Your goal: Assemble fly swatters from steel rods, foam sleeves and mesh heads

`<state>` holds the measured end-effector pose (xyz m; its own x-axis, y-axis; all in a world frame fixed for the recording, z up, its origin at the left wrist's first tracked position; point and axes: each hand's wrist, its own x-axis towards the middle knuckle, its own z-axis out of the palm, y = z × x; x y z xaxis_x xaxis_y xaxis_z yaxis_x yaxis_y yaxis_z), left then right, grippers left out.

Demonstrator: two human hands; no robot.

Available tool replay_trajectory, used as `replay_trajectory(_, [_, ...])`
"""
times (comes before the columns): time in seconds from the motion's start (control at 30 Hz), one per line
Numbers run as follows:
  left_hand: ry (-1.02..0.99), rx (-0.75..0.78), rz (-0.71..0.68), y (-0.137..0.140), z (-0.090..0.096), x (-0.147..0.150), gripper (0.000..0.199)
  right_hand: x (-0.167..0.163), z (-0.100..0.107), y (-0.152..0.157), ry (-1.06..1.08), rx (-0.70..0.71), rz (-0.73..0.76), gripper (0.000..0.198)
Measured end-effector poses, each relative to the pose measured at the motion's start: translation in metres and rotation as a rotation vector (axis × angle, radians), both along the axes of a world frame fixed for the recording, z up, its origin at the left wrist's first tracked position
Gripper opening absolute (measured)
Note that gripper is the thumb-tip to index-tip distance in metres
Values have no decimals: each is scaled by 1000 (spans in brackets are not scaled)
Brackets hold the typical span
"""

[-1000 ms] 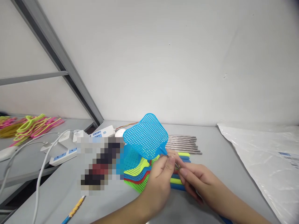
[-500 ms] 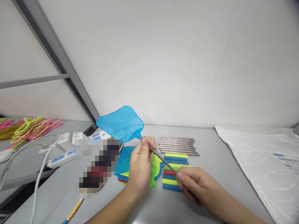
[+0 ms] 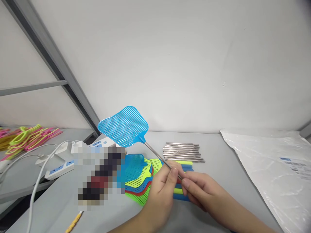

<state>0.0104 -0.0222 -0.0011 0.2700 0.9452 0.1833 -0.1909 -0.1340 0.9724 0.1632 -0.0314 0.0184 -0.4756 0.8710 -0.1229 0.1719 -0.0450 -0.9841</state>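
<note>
A blue fly swatter [image 3: 125, 126] with a mesh head and a thin metal rod is held up at a slant over the table. My left hand [image 3: 164, 191] is closed round the rod's lower part. Right beside it, my right hand [image 3: 202, 191] pinches the rod's near end; whether a grip is fitted there is hidden by the fingers. Below and left of my hands lies a pile of loose mesh swatter heads [image 3: 136, 174] in blue, yellow, red and green. Coloured tubes [image 3: 182, 196] lie partly covered by my hands. Behind them is a row of metal rods [image 3: 182, 150].
A white plastic bag [image 3: 264, 161] covers the table's right side. On the left are white power strips [image 3: 60, 168] with plugs and a white cable [image 3: 36, 191]. Pink and yellow cords [image 3: 31, 139] lie farther left. A blurred-out patch hides something left of the pile.
My left hand has slid down the rod from beside the swatter head to meet my right hand. More of the rod and of the swatter-head pile now shows.
</note>
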Motion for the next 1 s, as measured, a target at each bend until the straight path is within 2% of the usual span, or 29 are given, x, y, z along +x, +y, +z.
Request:
replay_trajectory(0.13, [40,73,68,4,5,-5,29,-3,2,-2,-16,-10,4,39])
replay_trajectory(0.43, [0,105,106,7,11,-10,28,-6,8,-2,-79,32,-11,42])
replay_trajectory(0.77, [-135,149,177,19,15,-20,31,-3,11,-1,-106,24,26,40])
replay_trajectory(1.0, [-336,95,326,33,25,-27,28,5,13,3,-224,73,50,40])
